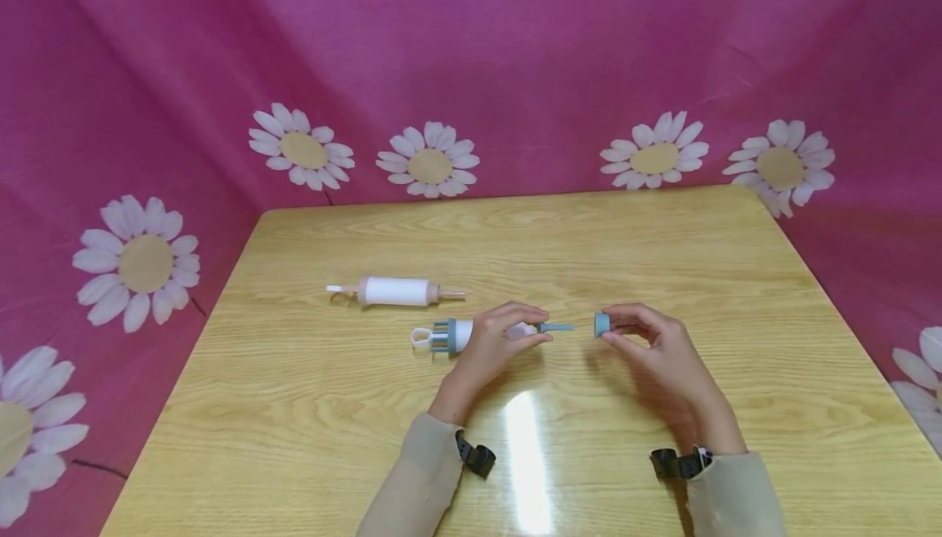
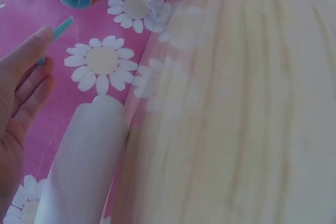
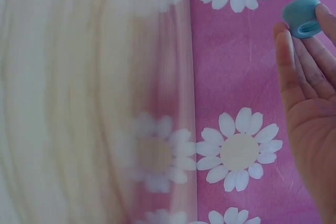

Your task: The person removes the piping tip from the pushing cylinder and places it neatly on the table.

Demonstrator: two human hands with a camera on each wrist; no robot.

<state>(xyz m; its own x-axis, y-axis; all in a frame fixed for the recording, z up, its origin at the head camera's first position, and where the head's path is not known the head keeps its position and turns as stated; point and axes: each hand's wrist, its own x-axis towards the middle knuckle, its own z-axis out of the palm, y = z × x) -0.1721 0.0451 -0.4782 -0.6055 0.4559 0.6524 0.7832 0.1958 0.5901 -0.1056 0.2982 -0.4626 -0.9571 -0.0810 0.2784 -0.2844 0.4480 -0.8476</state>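
Cap (image 1: 602, 325), blue-green and hollow, is in my right hand (image 1: 658, 345), just past the tip of the slim nozzle (image 1: 557, 327) that my left hand (image 1: 496, 337) pinches; the two pieces are apart. My right thumb and fingertips are parted only by the cap's width, holding it by its outer wall, and my left thumb and fingers close on the nozzle's near end. I judge the cap light, stiff plastic, smooth enough to slip or twist if I grip only its edge, so the outside wall is the place to hold, leaving the opening free. The nozzle looks thin; I would keep hold of its thicker base and not bend the tip. Below my left hand, the white tube (image 1: 463, 334) lies on the table (image 1: 662, 251), probably rigid and easily rolled.
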